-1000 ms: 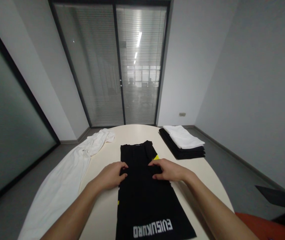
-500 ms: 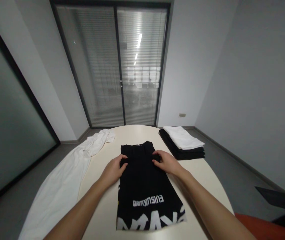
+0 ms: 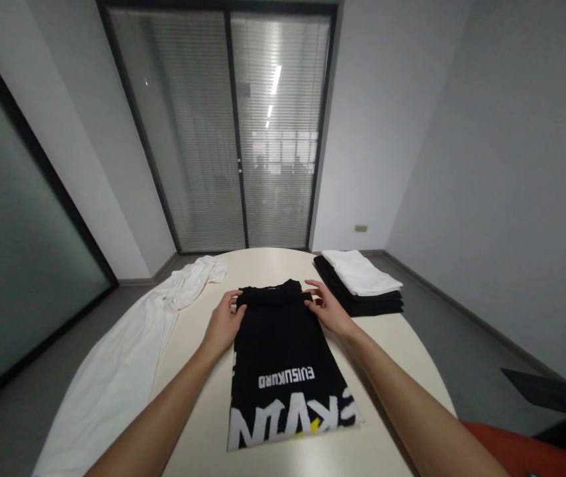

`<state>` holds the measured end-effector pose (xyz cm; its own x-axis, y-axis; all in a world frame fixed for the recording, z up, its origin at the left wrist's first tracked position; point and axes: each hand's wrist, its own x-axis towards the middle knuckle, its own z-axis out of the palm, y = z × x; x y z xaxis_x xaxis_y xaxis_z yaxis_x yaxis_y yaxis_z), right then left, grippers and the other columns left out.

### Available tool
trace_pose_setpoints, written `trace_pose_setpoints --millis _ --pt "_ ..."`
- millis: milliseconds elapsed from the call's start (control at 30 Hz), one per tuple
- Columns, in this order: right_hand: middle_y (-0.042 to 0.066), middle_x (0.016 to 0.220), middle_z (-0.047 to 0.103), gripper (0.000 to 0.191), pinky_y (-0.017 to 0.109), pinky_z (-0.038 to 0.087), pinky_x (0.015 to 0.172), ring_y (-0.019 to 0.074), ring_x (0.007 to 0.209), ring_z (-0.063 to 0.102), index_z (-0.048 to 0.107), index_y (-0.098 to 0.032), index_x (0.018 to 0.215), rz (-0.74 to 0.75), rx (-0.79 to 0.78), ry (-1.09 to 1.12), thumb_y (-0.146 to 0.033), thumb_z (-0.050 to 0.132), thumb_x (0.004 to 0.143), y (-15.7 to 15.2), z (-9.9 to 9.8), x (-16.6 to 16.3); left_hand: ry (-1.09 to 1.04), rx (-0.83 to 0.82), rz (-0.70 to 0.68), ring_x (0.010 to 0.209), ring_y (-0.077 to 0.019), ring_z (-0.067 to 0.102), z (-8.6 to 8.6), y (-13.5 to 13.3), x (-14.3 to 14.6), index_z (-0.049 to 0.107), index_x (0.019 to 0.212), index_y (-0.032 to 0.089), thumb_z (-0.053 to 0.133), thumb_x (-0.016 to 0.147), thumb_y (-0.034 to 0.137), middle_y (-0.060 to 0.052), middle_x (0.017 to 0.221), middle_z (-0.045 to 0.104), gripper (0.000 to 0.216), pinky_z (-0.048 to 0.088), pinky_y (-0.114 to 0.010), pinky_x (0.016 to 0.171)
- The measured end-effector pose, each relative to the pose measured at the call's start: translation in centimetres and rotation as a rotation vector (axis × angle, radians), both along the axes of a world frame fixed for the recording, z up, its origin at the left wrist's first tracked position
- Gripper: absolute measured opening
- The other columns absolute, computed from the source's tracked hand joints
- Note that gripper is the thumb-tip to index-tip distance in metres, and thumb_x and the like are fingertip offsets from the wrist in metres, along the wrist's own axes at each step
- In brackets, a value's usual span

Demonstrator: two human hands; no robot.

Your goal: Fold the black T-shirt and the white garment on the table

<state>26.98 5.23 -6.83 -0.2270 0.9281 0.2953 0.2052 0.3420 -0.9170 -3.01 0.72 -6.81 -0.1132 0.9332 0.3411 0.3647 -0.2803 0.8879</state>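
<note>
A black T-shirt (image 3: 283, 358) with white lettering lies folded lengthwise on the round cream table (image 3: 263, 265). My left hand (image 3: 224, 321) pinches its upper left corner near the collar. My right hand (image 3: 327, 307) grips the upper right corner, fingers closed on the cloth. Both arms reach forward along the shirt's sides. White print reading "EUISUKURO" and larger letters show on the near half.
A crumpled white garment (image 3: 128, 364) drapes along the table's left edge. A folded stack (image 3: 359, 285) of black clothes with a white one on top sits at the right back. An orange chair (image 3: 525, 454) is at the lower right. Glass doors with blinds stand behind.
Both hands have slid away from me along the black shirt to its far end, carrying the cloth forward. More of the white print now shows on the near part.
</note>
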Motion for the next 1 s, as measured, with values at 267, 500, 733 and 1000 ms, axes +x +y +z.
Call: trace_pose_setpoints --millis 267,500,733,1000 --pt "0.008 0.13 0.062 0.061 0.036 0.053 0.086 0.0161 0.09 0.064 0.055 -0.027 0.127 0.05 -0.085 0.208 -0.021 0.071 0.068 2.0 -1.5 0.1 -0.127 -0.064 -0.076 0.086 -0.0194 0.069 -2.1 1.1 -0.5 0.054 0.122 0.019 0.063 0.078 0.033 -0.008 0.098 0.07 0.047 0.054 -0.033 0.078" --pt "0.009 0.121 0.063 0.055 0.032 0.053 0.078 0.0145 0.079 0.062 0.052 -0.022 0.13 -0.165 0.037 -0.072 -0.024 0.063 0.077 1.7 -1.3 -1.1 -0.08 -0.029 0.078 0.093 -0.0204 0.07 -2.2 1.4 -0.8 0.048 0.132 0.019 0.061 0.084 0.028 -0.011 0.112 0.068 0.051 0.056 -0.037 0.085" --pt "0.003 0.088 0.068 0.036 0.029 0.045 0.069 0.0186 0.076 0.063 0.064 -0.022 0.113 -0.333 0.038 -0.552 -0.04 0.07 0.081 -0.2 -0.2 -0.7 0.005 -0.044 0.073 0.099 -0.0207 0.07 -3.0 1.2 -1.2 0.044 0.139 0.019 0.061 0.084 0.021 -0.015 0.132 0.061 0.058 0.056 -0.04 0.09" --pt "0.006 0.079 0.068 0.02 0.03 0.04 0.065 0.0198 0.072 0.062 0.067 -0.021 0.08 -0.399 0.016 -0.588 -0.041 0.068 0.083 -1.1 -0.5 -1.1 0.044 0.041 0.056 0.124 -0.0224 0.059 -2.1 0.6 -0.6 0.041 0.145 0.02 0.053 0.086 0.016 -0.014 0.15 0.047 0.06 0.052 -0.037 0.1"
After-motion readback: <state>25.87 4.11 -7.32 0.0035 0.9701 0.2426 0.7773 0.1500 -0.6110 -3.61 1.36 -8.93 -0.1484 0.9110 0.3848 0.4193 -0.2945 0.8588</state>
